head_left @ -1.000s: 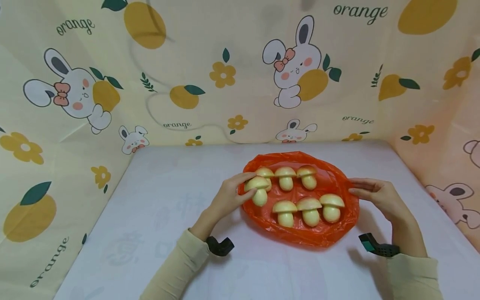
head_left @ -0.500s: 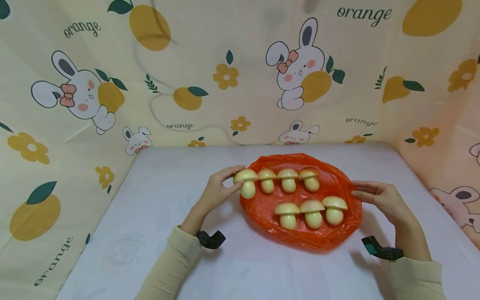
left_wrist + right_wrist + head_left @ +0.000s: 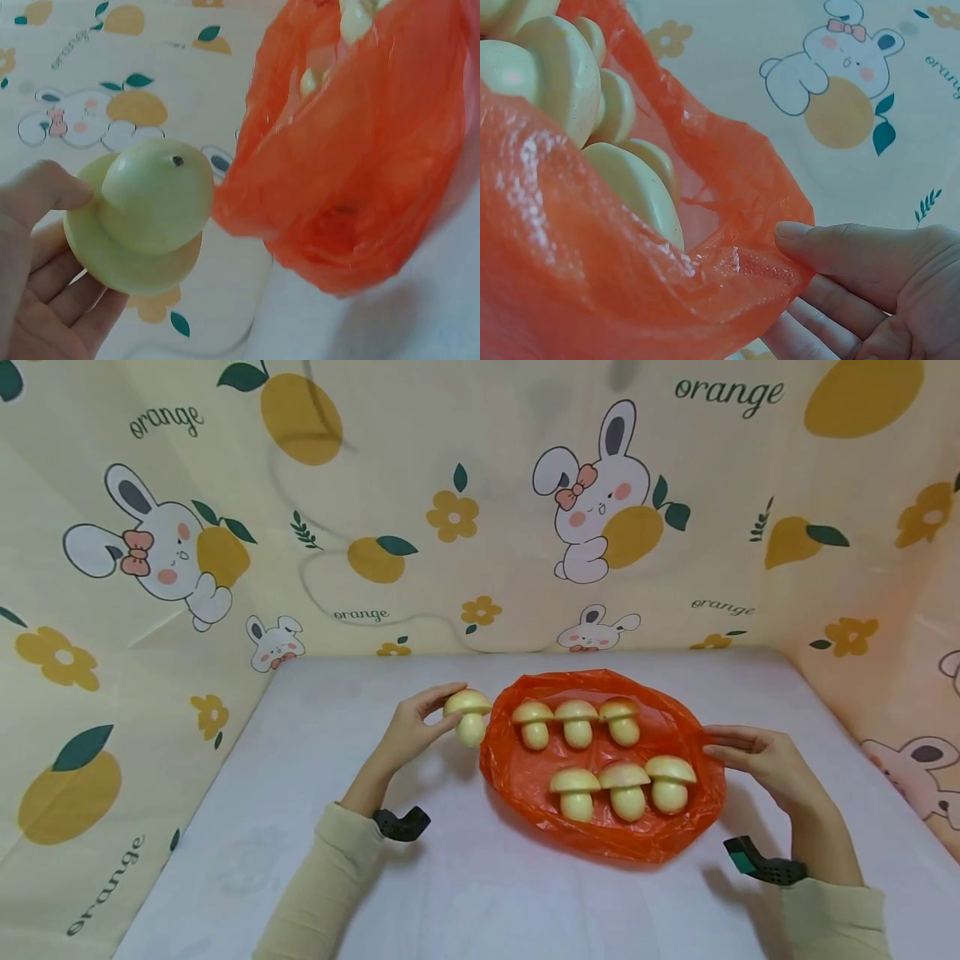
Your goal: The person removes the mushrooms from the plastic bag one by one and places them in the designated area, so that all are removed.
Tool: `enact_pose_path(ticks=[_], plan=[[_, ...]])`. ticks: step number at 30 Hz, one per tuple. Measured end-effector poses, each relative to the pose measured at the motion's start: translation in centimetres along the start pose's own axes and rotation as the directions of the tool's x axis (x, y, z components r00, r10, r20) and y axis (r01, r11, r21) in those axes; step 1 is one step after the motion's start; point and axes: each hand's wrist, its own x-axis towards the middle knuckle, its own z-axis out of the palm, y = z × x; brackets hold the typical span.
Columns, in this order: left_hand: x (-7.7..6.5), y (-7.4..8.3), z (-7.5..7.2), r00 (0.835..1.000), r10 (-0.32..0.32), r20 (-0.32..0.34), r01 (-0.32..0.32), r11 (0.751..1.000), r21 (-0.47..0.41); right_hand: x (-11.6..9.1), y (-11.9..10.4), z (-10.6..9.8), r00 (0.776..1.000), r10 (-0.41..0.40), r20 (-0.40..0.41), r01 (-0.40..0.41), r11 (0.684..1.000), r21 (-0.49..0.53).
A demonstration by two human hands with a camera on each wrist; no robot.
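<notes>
Fingers (image 3: 105,315) of the left hand (image 3: 405,731) pinch a mushroom (image 3: 472,731) | red bag (image 3: 600,842) just beside them | right hand (image 3: 768,764) pinches its far side | six more mushrooms (image 3: 627,802) inside, between both hands

2 hands (image 3: 411,725), well apart, each pinching

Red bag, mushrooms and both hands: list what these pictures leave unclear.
Red bag: underside hidden by the bag itself, head view.
Bagged mushrooms: mostly hidden behind the bag's side, left wrist view; some cut off by the left edge, right wrist view.
Left hand: partly hidden by the held mushroom, head view.
Right hand: partly hidden behind the bag, right wrist view.
Dark spot on the held mushroom's stem: too small to identify, left wrist view.
</notes>
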Motion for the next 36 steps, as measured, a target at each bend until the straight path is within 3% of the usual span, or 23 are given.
enact_pose_path(ticks=[14,26,36], plan=[[0.6,-3.1,-1.1,0.997,-0.074,0.007,0.074,0.994,-0.076,-0.1,0.1,0.0,1.0,-0.006,-0.004,0.006,1.0,-0.001],[1.2,-5.3,-1.7,0.993,-0.111,0.032,0.113,0.99,-0.084,0.3,0.3,0.1,1.0,0.002,0.004,-0.002,1.0,-0.03],[2.0,-7.0,-1.4,0.979,-0.196,0.054,0.199,0.979,-0.051,0.2,0.3,0.1,1.0,0.006,0.007,-0.006,1.0,0.002]])
